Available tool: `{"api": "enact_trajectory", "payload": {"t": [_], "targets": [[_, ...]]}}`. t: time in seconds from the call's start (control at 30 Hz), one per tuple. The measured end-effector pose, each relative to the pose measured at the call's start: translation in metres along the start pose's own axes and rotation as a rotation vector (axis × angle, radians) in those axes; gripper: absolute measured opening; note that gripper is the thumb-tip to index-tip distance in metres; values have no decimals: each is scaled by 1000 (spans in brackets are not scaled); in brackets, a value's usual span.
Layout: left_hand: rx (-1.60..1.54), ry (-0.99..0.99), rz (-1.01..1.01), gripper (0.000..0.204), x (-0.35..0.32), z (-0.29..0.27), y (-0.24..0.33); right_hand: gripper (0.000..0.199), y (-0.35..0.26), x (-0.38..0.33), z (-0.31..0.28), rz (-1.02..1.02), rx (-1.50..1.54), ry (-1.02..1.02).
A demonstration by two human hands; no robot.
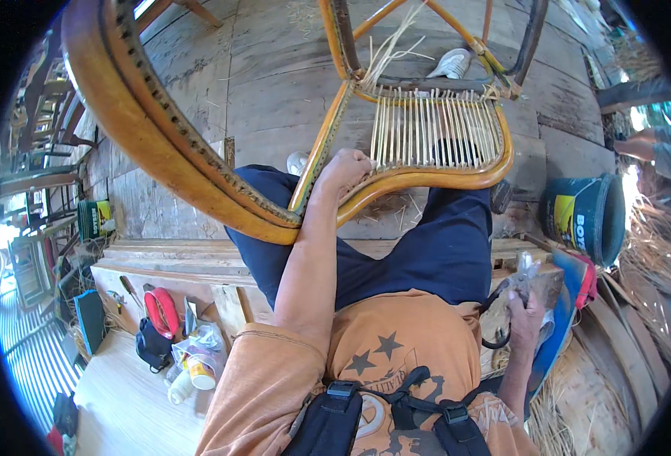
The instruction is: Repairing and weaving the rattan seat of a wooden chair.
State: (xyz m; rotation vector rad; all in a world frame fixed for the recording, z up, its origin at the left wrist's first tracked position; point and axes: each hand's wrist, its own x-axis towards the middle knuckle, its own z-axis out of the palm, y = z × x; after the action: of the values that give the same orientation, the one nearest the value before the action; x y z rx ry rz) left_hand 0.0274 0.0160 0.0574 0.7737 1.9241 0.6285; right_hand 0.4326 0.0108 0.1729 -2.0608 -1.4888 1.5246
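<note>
A curved, honey-coloured rattan chair frame (267,220) rests across my lap. Pale cane strands (434,129) run side by side over its seat, and loose ends (392,53) fan out at the far left corner. At the seat's near left corner, my left hand (347,171) is closed against the rim beside the last strands; what its fingers pinch is hidden. Off to the right, low by my hip, my right hand (525,315) grips shears (528,267) with a metal head and dark curved handles, held apart from the chair.
A dark bucket (585,216) stands right; a smaller one (94,219) is far left. On the bench (138,380) lie a red-and-black item (161,311) and a clear bag with containers (199,357). Fibre piles (586,403) and another person's arm (639,148) show at right.
</note>
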Motion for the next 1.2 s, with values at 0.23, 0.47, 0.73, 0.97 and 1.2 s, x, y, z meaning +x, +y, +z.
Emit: {"api": "enact_trajectory", "payload": {"t": [0.23, 0.47, 0.73, 0.97, 1.2], "targets": [[-627, -51, -39, 21, 7, -3, 3, 37, -3, 4, 28, -40, 163, -337], [-671, -73, -60, 18, -1, -17, 25, 23, -82, 40, 74, -155, 244, -404], [-522, -99, -29, 18, 21, -8, 11, 31, -137, 109, 137, -677, -695, -305], [-453, -89, 4, 7, 25, -5, 4, 26, -136, 144, 156, -898, -1106, -388], [-411, -103, 6, 9, 19, -4, 6, 28, -156, 136, 164, -877, -1237, -401]]}}
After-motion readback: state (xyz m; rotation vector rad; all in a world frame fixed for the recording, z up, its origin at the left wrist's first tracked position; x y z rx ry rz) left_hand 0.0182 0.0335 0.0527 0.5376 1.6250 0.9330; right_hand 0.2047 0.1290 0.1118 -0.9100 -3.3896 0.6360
